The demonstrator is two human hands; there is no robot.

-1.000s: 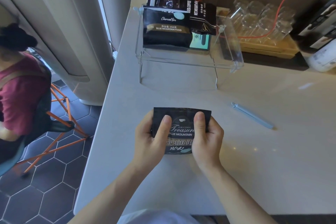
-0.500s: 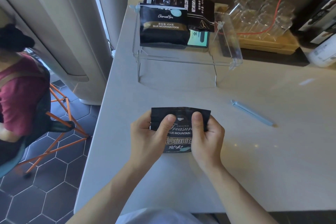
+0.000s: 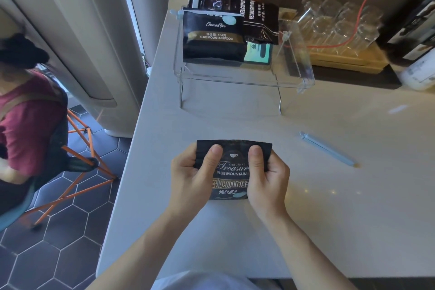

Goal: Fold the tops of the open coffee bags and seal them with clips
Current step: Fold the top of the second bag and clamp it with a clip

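Head view of a bag-sealing task at the folding step. A small black coffee bag (image 3: 231,169), printed "Treasure Blue Mountain", is held low over the near part of a pale counter (image 3: 329,207); whether its bottom edge rests on the surface cannot be told. The left hand (image 3: 190,179) grasps the bag's left side, thumb pressed on the front panel and fingers curled behind. The right hand (image 3: 268,179) grasps the right side in mirror fashion. Both thumbs sit just below the top edge, which runs nearly straight between the two upper corners.

A light blue sealing clip (image 3: 328,149) lies on the counter to the right, well apart from the bag and untouched. At the far end a clear acrylic stand (image 3: 303,73) carries larger coffee bags (image 3: 213,35), at least one with a pale clip across its top.

Judged from the grip, the fold is being formed or flattened. To do this well, the top should be turned over squarely, with both corners kept level so that the crease runs parallel to the edge. Air is best pressed out first, and the thumbs drawn outward along the crease to sharpen it. One hand must then pin the fold while the other reaches for the clip; a loosened grip would likely let the stiff foil spring open.
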